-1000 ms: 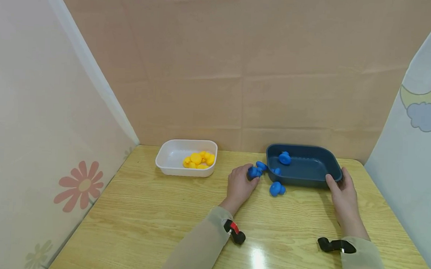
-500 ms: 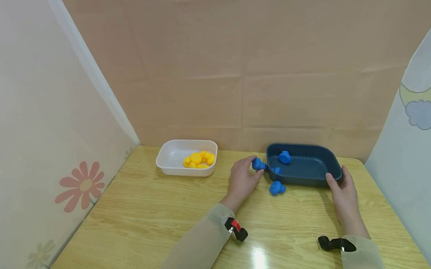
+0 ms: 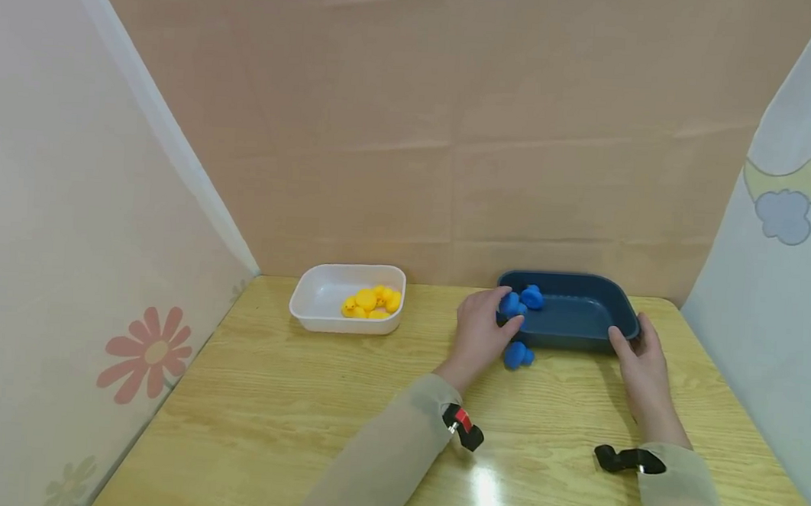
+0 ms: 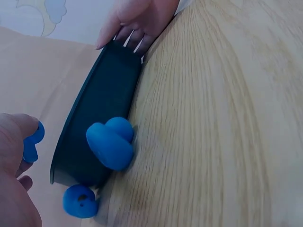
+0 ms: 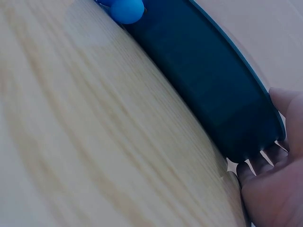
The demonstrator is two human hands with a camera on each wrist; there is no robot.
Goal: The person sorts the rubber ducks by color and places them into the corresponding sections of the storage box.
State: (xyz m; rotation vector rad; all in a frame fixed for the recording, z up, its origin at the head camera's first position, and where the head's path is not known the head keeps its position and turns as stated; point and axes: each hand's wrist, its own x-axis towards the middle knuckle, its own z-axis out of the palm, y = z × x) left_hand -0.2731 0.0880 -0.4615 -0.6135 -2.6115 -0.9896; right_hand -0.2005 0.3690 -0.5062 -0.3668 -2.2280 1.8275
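Blue rubber ducks lie in and around a dark blue plastic tray (image 3: 573,342). My left hand (image 3: 482,329) pinches one blue duck (image 4: 34,142) between thumb and fingers at the tray's left rim, above the rim in the left wrist view. Inside the tray sits another blue duck (image 3: 532,296). Just in front of its near wall, a blue duck (image 3: 518,355) lies on the table. One more blue duck (image 4: 80,201) is by the tray's left end, hidden by my hand in the head view. My right hand (image 3: 647,369) grips the tray's right end, thumb on the rim.
To the left stands a white tray (image 3: 312,318) with several yellow ducks (image 3: 367,300) in it. Both trays are near the back edge of the wooden table (image 3: 287,407), close to a tan backdrop (image 3: 355,166). Patterned cloth walls (image 3: 774,303) flank the sides.
My left hand has lifted a blue duck and moved right with it, from beside the dark blue tray to over its left rim. My right hand stays on the tray.
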